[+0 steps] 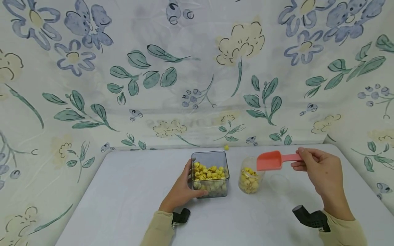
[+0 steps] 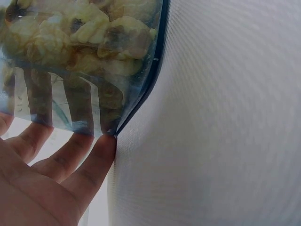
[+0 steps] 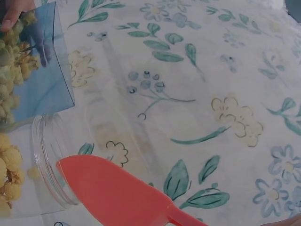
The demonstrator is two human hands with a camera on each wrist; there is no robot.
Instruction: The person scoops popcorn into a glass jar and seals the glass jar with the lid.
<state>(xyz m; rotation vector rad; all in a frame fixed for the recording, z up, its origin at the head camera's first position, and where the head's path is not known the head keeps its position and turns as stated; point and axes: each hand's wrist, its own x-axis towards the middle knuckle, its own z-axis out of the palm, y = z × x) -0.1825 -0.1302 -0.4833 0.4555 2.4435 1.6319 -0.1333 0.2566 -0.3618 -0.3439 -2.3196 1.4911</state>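
A clear bluish square container [image 1: 210, 191] with yellow popcorn [image 1: 209, 172] in it stands on the table. My left hand [image 1: 184, 191] holds it at the left side, thumb along the front and fingers round the far side; in the left wrist view the fingertips [image 2: 104, 146] touch its wall. My right hand [image 1: 323, 169] pinches the handle of a red scoop [image 1: 269, 160], whose blade shows no popcorn. That blade overlaps the mouth of a clear round jar [image 1: 243, 186], partly filled with popcorn, to the right of the container.
A clear round lid [image 1: 279, 184] lies on the white table [image 1: 138, 191] to the right of the jar. One loose popcorn piece [image 1: 226, 147] is by the table's back edge. Flower-patterned cloth [image 1: 197, 75] hangs behind and at both sides.
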